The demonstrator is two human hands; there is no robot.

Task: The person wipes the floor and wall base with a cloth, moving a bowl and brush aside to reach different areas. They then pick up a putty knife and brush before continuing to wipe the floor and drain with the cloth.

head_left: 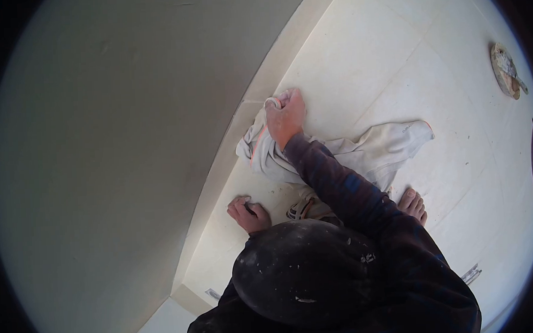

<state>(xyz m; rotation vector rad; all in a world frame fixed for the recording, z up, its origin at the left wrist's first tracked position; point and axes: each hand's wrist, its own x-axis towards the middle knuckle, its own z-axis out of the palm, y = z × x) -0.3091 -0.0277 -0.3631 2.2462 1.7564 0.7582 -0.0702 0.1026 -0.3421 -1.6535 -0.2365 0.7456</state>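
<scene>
My right hand is closed on a bunched part of a pale grey cloth with orange edging, right by the skirting at the foot of the wall. The rest of the cloth spreads in folds over the floor beneath my right forearm. Beside my knee, my left hand is held low near the skirting with its fingers curled. A dark patch shows between its thumb and fingers, and I cannot make out what it is. My bare foot rests on the floor to the right.
A grey wall fills the left, with a pale skirting along its base. On the tiled floor, at the upper right, lies an oval dish smeared with white paste. A metal piece is at lower right.
</scene>
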